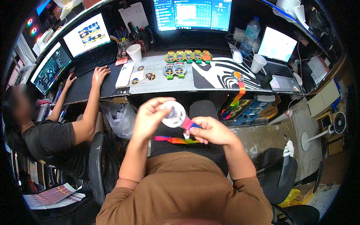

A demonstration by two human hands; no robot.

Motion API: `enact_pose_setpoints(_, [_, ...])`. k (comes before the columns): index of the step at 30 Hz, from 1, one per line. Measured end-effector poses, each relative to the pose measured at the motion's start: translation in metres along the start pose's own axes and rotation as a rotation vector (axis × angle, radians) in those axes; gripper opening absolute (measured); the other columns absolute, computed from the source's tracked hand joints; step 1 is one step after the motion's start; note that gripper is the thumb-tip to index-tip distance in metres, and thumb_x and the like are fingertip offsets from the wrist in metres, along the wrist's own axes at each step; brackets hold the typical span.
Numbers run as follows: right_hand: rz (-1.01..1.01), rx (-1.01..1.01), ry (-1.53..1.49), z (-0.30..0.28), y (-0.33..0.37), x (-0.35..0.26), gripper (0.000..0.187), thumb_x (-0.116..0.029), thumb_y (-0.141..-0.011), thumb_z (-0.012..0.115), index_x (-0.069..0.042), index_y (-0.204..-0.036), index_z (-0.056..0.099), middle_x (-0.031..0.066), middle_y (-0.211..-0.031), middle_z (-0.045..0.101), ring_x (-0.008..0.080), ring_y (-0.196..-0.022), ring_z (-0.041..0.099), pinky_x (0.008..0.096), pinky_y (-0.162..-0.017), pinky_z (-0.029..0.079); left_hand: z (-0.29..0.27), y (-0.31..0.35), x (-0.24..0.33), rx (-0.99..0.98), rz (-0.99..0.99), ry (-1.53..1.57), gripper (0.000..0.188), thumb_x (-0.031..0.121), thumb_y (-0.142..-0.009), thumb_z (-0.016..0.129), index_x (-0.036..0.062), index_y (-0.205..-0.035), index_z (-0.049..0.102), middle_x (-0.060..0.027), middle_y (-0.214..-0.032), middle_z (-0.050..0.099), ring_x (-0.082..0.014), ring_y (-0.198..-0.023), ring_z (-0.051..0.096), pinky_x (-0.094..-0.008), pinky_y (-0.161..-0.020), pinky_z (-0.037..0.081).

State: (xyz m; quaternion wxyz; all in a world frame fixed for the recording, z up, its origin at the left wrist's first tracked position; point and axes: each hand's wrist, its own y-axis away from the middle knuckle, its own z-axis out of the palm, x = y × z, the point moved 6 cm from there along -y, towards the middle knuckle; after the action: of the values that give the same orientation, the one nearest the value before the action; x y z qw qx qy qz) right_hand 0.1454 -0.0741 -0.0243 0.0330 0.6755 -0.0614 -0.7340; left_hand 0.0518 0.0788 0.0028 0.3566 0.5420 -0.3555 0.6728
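While both hands work in front of the chest, the state is as follows.

Medal (173, 114): round, pale-faced disc, held above the lap just below the desk edge; its face is turned up toward the camera, tilted a little left.
Ribbon (176, 140): rainbow-coloured, leaves the disc at its lower right, passes through the right hand, then runs leftward across the lap; the long axis of medal plus ribbon slopes from upper left to lower right.
Left hand (150, 116): fingers curled round the disc's left rim, thumb and fingertips pinching the edge; closed on the medal.
Right hand (210, 130): fingers folded shut on the pink-and-blue ribbon stub just beside the disc.
Desk (157, 84): grey top, carries a row of four medals with green ribbons (188, 56), two more medals (174, 69) in front of them, and loose round badges (150, 76) to the left.
Hanging medal (236, 75): lies on the striped mat (217, 75), its rainbow ribbon drooping over the desk edge.
Left paper cup (134, 52): upright; contents not visible.
Right paper cup (258, 63): upright by the laptop (276, 52); contents not visible.
Water bottle (250, 35): upright, fill level unclear.
Pen holder (123, 41): holds pens and markers, upright.
Co-worker's hand (100, 73): a seated person at left rests it flat on a dark desk pad.
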Motion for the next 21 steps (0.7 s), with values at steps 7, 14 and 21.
enact_pose_setpoints(7, [0.087, -0.041, 0.155, -0.052, 0.026, -0.012, 0.022, -0.022, -0.096, 0.052, -0.003, -0.095, 0.062, -0.0048, -0.069, 0.053, 0.0038, -0.056, 0.042, 0.0196, -0.051, 0.034, -0.135, -0.001, 0.024, 0.382, 0.095, -0.032, 0.029, 0.008, -0.086, 0.061, -0.002, -0.114, 0.06, -0.0055, -0.095, 0.067, -0.0074, -0.076, 0.061, -0.0191, -0.064, 0.048])
enact_pose_setpoints(14, [0.27, 0.001, 0.313, -0.098, 0.064, -0.029, 0.022, -0.021, -0.096, 0.05, -0.003, -0.09, 0.061, -0.0056, -0.061, 0.044, 0.0049, -0.057, 0.039, 0.0219, -0.052, 0.034, -0.213, 0.031, -0.014, 0.448, 0.021, 0.128, 0.034, 0.009, -0.091, 0.057, -0.0026, -0.122, 0.051, -0.009, -0.102, 0.065, -0.013, -0.083, 0.065, -0.027, -0.07, 0.056])
enact_pose_setpoints(21, [0.271, 0.182, 0.753, -0.154, 0.068, 0.015, 0.014, -0.013, -0.089, 0.055, -0.002, -0.091, 0.063, 0.0032, -0.067, 0.057, 0.0129, -0.064, 0.054, 0.0287, -0.059, 0.044, -0.255, 0.045, -0.161, 0.36, -0.352, -0.117, 0.019, 0.012, -0.087, 0.06, 0.0036, -0.104, 0.062, -0.0039, -0.081, 0.066, -0.0119, -0.065, 0.061, -0.0248, -0.053, 0.05])
